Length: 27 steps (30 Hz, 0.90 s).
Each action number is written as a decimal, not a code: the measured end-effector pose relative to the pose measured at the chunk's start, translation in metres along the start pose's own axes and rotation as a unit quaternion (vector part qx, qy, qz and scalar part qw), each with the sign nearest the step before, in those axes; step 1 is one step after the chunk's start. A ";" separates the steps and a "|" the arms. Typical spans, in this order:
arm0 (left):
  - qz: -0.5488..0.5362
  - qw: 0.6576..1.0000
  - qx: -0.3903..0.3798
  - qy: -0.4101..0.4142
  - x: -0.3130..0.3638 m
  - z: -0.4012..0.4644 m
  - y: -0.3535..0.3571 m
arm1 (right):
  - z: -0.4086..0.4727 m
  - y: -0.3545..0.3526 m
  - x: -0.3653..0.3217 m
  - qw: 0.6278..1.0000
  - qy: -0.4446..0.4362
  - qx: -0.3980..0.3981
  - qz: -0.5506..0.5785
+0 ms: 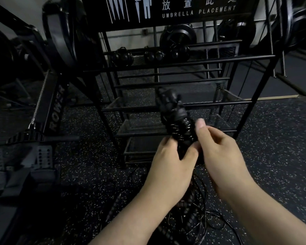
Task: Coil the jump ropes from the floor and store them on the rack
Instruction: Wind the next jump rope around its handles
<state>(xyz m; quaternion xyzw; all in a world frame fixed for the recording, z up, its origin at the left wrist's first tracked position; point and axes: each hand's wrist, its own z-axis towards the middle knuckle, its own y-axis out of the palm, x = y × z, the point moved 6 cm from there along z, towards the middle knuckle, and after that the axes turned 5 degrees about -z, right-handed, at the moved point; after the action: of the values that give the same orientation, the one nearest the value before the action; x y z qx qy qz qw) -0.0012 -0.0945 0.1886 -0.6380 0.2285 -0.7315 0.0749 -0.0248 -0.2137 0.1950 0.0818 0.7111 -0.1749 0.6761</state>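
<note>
A black jump rope bundle [175,119], its ribbed handles wound round with cord, stands upright between my hands in front of the black metal rack [184,105]. My left hand [168,167] grips the lower part of the bundle from the left. Its right side is pinched by my right hand [221,154], thumb raised beside the handles. More loose jump ropes [189,220] with thin cords and ribbed handles lie tangled on the floor below my wrists. Several coiled black bundles [148,55] sit on the rack's upper shelf.
The rack carries a sign [198,9] reading "UMBRELLA PLACEMENT" and has mesh shelves below. A rowing machine [48,112] stands to the left, with its footplates [21,158] close by. The floor is dark speckled rubber [272,135]. More fan-wheel machines stand behind the rack.
</note>
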 end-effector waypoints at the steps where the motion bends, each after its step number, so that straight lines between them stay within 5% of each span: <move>1: 0.036 0.999 -0.005 0.017 0.002 0.002 -0.003 | 0.000 0.002 0.000 1.000 -0.002 -0.020 -0.007; 7: 0.164 0.977 -0.056 0.125 0.014 0.001 -0.013 | 0.003 0.016 0.021 0.972 0.114 -0.094 0.181; 12: 0.115 0.973 -0.098 0.172 0.010 0.010 -0.025 | 0.002 0.022 0.020 0.933 0.139 -0.134 0.304; 18: 0.097 0.971 -0.103 0.192 0.015 0.015 -0.040 | 0.003 0.025 0.015 0.931 0.120 -0.166 0.302; 27: 0.213 0.938 -0.146 0.231 0.020 0.014 -0.046 | -0.004 0.031 0.012 0.931 0.121 -0.207 0.276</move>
<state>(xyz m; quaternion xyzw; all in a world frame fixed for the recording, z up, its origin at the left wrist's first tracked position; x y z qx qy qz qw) 0.0176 -0.0653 0.2271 -0.3915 0.4745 -0.7843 0.0806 -0.0180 -0.1847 0.1786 0.1536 0.7571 0.1805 0.6088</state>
